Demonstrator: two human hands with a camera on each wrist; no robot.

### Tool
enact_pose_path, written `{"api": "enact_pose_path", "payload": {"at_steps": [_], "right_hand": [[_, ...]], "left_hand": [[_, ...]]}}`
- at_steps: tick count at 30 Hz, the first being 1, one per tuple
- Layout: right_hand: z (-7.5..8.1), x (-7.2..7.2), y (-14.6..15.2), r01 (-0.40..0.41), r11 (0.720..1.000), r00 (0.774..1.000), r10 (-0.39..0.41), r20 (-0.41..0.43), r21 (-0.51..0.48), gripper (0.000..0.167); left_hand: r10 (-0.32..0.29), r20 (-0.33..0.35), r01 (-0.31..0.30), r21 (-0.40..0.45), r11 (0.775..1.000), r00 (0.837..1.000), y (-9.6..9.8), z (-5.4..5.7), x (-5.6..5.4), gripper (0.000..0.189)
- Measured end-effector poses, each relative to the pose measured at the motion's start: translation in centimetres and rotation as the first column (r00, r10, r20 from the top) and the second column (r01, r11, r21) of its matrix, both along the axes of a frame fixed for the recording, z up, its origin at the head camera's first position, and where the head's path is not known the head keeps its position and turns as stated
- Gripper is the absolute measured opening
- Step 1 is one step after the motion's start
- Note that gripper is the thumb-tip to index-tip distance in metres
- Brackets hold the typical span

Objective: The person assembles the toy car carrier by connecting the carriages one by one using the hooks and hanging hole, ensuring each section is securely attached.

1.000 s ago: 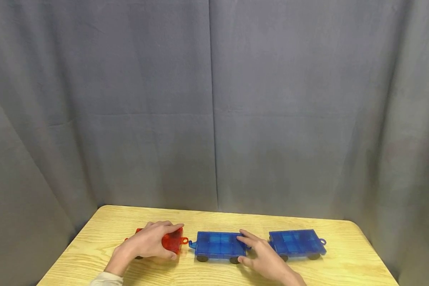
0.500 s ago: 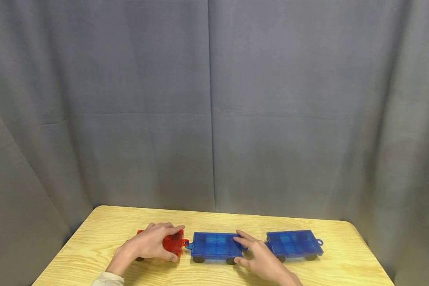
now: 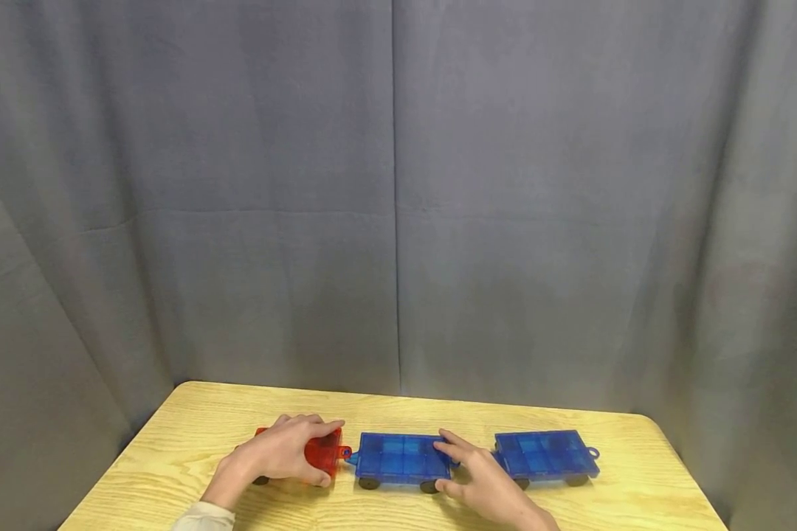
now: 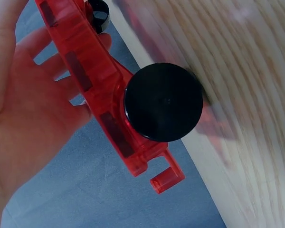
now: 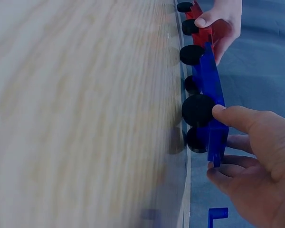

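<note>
My left hand (image 3: pixel 272 453) holds a translucent red toy train car (image 3: pixel 322 451) across its top, thumb at the near edge and fingers toward the far edge. Black wheels (image 4: pixel 164 102) carry that car in the left wrist view. To its right stands a translucent blue train car (image 3: pixel 398 457); its left hook meets the red car's ring (image 3: pixel 345 452). With thumb and fingers on opposite long sides, my right hand (image 3: pixel 488 483) grips this blue car's right end. A second blue train car (image 3: pixel 547 453) sits farther right, partly behind that hand.
All the cars stand in a row on a light wood table (image 3: pixel 239 402) with rounded back corners. Grey curtains (image 3: pixel 398 221) hang behind it and at both sides. The second blue car's hook (image 5: pixel 217 213) shows at the bottom of the right wrist view.
The gripped blue car has moved left toward the red one, and its hook now lies at the red ring. Over the last half second, hands and cars have barely moved.
</note>
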State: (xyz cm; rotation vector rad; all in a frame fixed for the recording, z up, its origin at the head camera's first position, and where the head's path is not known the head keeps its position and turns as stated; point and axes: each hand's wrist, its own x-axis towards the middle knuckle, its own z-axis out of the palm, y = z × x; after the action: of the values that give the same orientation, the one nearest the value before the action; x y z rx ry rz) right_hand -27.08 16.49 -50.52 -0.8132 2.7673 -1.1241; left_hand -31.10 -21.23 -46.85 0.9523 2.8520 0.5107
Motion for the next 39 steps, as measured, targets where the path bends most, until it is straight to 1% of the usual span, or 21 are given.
{"api": "enact_pose_path", "payload": {"at_steps": [7,9,13,17,21,24,28,31,35,37,39], "right_hand": [[-0.1,0.1,0.0,0.015,1.000,1.000,-0.015,0.008,0.021,0.064],[0.0,0.1,0.1,0.018,0.999,1.000,-0.018,0.001,0.026,0.064],[0.3,0.2,0.2,0.013,0.999,1.000,-0.012,-0.021,0.030,0.061],[0.4,0.2,0.2,0.002,1.000,1.000,-0.002,-0.017,0.031,0.060],[0.5,0.3,0.2,-0.001,0.999,1.000,0.001,-0.002,0.037,0.060],[0.6,0.2,0.4,0.000,0.999,1.000,0.000,-0.001,0.043,0.062],[1.3,-0.6,1.4,0.008,1.000,1.000,-0.007,-0.029,0.013,0.062],[2.2,-1.1,2.1,0.026,0.999,0.996,-0.027,-0.080,-0.021,0.057],[3.8,-1.3,3.1,0.042,0.998,0.987,-0.048,-0.150,-0.044,0.052],[4.6,-1.4,3.7,0.049,0.997,0.985,-0.057,-0.166,-0.055,0.051],[5.3,-1.4,4.4,0.060,0.996,0.982,-0.071,-0.173,-0.068,0.049]], "left_hand": [[-0.004,0.043,0.004,-0.012,1.000,0.999,0.1,-0.2,-0.2,0.089],[-0.013,0.043,0.014,-0.021,1.000,0.999,0.2,-0.1,-0.3,0.088],[-0.027,0.045,0.028,-0.028,0.999,0.999,0.3,0.0,-0.1,0.088],[-0.025,0.031,0.026,-0.029,0.999,0.999,0.3,-0.1,0.1,0.089],[-0.019,0.035,0.019,-0.013,1.000,0.999,0.5,-0.1,0.2,0.092],[-0.014,0.029,0.014,0.015,1.000,0.999,1.0,0.0,0.3,0.093],[-0.033,-0.044,0.035,0.049,0.998,0.998,2.5,0.3,-0.2,0.087],[-0.050,-0.116,0.058,0.071,0.996,0.992,3.7,0.5,-0.4,0.074],[-0.059,-0.214,0.084,0.108,0.991,0.975,4.8,0.8,-0.6,0.051],[-0.058,-0.252,0.092,0.125,0.988,0.966,5.3,0.8,-0.7,0.043],[-0.062,-0.285,0.102,0.128,0.987,0.957,5.8,0.8,-0.7,0.038]]}}
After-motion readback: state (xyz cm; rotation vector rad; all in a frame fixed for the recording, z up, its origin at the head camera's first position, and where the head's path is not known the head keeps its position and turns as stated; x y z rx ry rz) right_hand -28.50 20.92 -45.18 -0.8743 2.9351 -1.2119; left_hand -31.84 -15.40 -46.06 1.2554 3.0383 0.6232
